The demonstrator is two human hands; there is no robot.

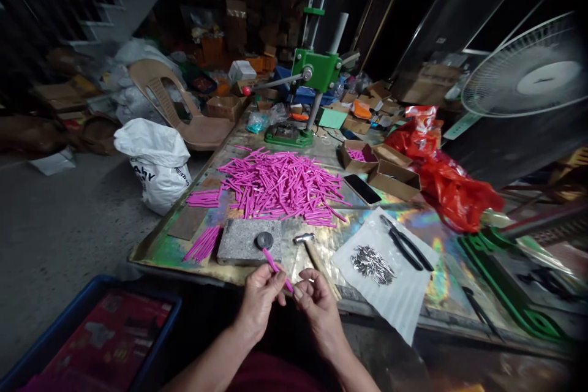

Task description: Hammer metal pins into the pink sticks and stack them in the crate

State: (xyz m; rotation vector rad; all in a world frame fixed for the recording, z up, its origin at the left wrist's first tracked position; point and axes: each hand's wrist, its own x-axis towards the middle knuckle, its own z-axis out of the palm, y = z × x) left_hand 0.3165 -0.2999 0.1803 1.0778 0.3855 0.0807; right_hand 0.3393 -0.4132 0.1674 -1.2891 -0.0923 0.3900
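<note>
A slim pink stick [272,261] slants between my two hands at the table's front edge. My left hand [261,300] pinches it around the middle, with the far end pointing at a dark round metal piece on a grey stone block [239,244]. At the near end, my right hand [318,306] has thumb and fingertips closed on the stick; whether a small part is also between them is hidden. Just beyond my right hand lies a hammer [316,257] with a wooden handle. Small metal pins [372,264] form a pile on a white foam sheet [407,303], beside black-handled pliers [407,244].
A large heap of pink sticks [285,184] covers the middle of the table. Behind it stands a green hand press [316,70]. A phone [362,188], small cardboard boxes [395,179] and red plastic bags [459,196] lie to the right, near a fan [528,73].
</note>
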